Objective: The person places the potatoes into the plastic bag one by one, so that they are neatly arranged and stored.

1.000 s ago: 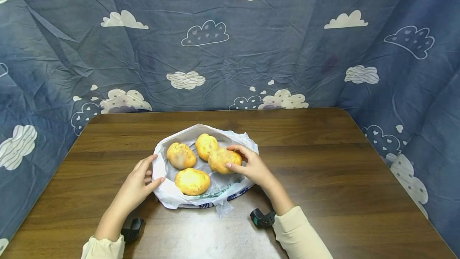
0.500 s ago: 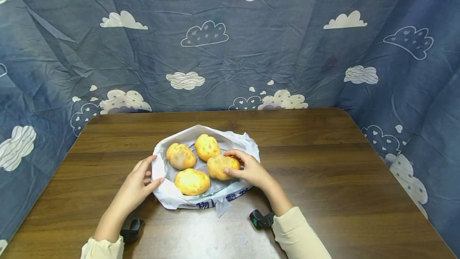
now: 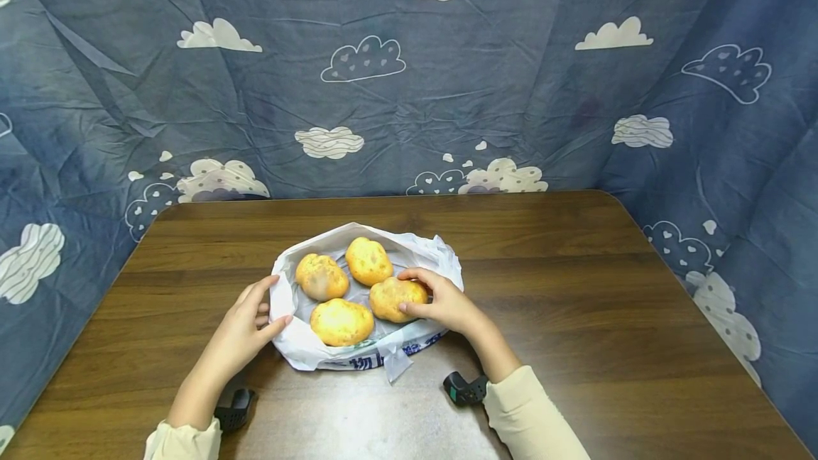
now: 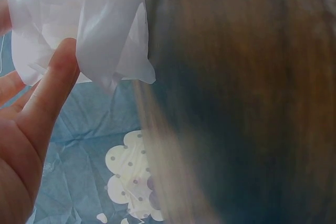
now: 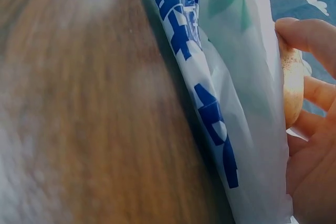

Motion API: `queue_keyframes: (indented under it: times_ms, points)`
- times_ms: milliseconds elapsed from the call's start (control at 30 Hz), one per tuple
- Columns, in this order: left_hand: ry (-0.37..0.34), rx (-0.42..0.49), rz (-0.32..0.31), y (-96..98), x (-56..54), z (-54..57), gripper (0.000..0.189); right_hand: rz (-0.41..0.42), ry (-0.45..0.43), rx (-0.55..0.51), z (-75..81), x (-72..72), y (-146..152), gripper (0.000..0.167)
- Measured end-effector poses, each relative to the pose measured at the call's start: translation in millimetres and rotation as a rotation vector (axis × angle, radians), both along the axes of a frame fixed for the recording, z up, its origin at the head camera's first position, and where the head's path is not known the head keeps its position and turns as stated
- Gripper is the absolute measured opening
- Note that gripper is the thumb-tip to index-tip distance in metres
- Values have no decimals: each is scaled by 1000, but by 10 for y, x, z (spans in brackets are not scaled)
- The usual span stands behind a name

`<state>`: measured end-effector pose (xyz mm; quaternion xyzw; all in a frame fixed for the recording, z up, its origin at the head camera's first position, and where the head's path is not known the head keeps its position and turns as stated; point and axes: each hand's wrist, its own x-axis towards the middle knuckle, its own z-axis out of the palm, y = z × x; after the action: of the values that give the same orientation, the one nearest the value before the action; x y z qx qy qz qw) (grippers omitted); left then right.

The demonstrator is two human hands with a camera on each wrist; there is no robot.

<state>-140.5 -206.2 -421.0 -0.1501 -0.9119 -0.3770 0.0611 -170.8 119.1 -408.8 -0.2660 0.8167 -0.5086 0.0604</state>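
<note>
A white plastic bag (image 3: 287, 339) lies opened wide on the table, its rim rolled back and blue print along its front side. Several yellow potatoes sit inside it: one potato (image 3: 322, 277) at the left, another potato (image 3: 368, 261) at the back, a third potato (image 3: 341, 322) in front. My left hand (image 3: 239, 329) holds the bag's left edge, thumb in front and fingers behind, as the left wrist view shows. My right hand (image 3: 450, 300) grips the rightmost potato (image 3: 393, 299) between thumb and fingers, low inside the bag. In the right wrist view the bag's wall partly hides that potato (image 5: 292, 85).
The brown wooden table (image 3: 575, 289) extends on both sides of the bag. A blue curtain (image 3: 511, 91) with white clouds hangs behind it. Black wrist cameras show under the left wrist (image 3: 235, 409) and beside the right wrist (image 3: 465, 389).
My right hand has lowered the rightmost potato slightly toward the front of the bag, away from the back potato. More blue print shows on the bag's front. The left hand stays put.
</note>
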Motion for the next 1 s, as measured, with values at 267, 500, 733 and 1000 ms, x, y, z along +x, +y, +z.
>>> queue_keyframes:
  times_ms: [267, 500, 733, 1000]
  points:
    - [9, 5, -4, -5, -2, 5, 62, -20, 17, 15, 24, 15, -28, 42]
    - [4, 4, -8, -12, -5, 14, 61, -22, 44, -10, 33, 6, -54, 40]
    - [6, 13, -15, -14, -22, 27, 62, -50, 78, -44, 85, 22, -73, 37]
    - [36, 4, 8, 3, -19, 40, 61, -138, 181, -109, 224, 45, -29, 34]
